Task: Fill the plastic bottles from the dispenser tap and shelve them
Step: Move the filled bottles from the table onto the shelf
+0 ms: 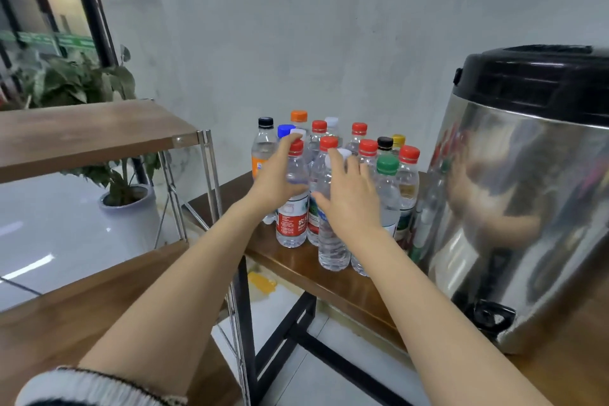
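While the left hand (275, 180) wraps a red-capped bottle (292, 204), the right hand (349, 198) spreads wide against a white-capped bottle (331, 241) on the table (333, 277) beside the dispenser (527, 201).

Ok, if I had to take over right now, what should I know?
Left hand: curled around the red-capped bottle with the red label; full grip unclear.
Right hand: open, against the white-capped bottle.
The other capped bottles stand bunched on the table, left of the steel dispenser; its tap is low at the front.
Shelves hold no bottles.
Left: fill and shelve every one.
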Demonstrator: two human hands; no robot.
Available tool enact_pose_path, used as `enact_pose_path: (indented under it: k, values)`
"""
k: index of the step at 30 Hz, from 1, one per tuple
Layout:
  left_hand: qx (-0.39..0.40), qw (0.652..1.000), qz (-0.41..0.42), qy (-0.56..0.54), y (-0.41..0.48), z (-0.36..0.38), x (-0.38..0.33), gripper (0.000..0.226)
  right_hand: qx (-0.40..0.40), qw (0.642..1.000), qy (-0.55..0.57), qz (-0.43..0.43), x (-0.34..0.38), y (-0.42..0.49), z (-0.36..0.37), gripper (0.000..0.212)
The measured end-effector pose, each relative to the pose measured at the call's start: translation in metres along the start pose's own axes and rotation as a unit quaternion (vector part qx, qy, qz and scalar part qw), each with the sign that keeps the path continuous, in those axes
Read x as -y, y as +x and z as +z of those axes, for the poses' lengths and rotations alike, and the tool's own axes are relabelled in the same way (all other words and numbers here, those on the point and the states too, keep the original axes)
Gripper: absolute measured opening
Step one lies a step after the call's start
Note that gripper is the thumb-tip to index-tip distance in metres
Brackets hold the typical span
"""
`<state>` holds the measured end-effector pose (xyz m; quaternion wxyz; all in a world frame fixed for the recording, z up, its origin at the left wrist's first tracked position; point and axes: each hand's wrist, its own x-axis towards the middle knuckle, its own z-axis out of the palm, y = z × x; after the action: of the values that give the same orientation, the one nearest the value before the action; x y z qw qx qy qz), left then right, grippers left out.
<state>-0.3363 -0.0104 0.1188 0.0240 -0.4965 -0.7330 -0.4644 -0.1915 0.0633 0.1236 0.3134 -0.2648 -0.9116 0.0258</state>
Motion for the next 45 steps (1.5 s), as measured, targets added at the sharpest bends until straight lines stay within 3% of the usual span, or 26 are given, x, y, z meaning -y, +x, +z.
enact_pose_path:
  k: [10, 16, 25, 29, 37, 45]
  values:
    - [-0.012, 0.999, 0.027, -0.032, -0.018, 0.001, -0.011, 0.085, 0.022, 0.999, 0.047, -0.008, 0.006, -0.003, 0.006, 0.084]
    - [-0.083, 0.995, 0.025, -0.039, -0.055, -0.006, -0.013, 0.086, 0.005, 0.996, 0.086, -0.039, 0.023, -0.021, -0.003, 0.081]
    - [-0.104, 0.994, -0.011, -0.03, -0.167, -0.109, 0.005, 0.09, 0.045, 0.97, 0.231, -0.067, 0.114, -0.078, -0.027, 0.082]
    - [-0.13, 0.99, -0.023, 0.046, -0.208, -0.159, 0.021, 0.089, 0.094, 0.955, 0.268, -0.084, 0.166, -0.093, -0.003, 0.08]
    - [-0.196, 0.967, -0.146, 0.071, -0.246, -0.199, 0.084, 0.086, 0.169, 0.909, 0.365, -0.111, 0.241, -0.086, 0.074, 0.08]
    - [-0.29, 0.903, -0.278, 0.149, -0.24, -0.208, 0.162, 0.088, 0.237, 0.854, 0.431, -0.167, 0.295, -0.04, 0.149, 0.074]
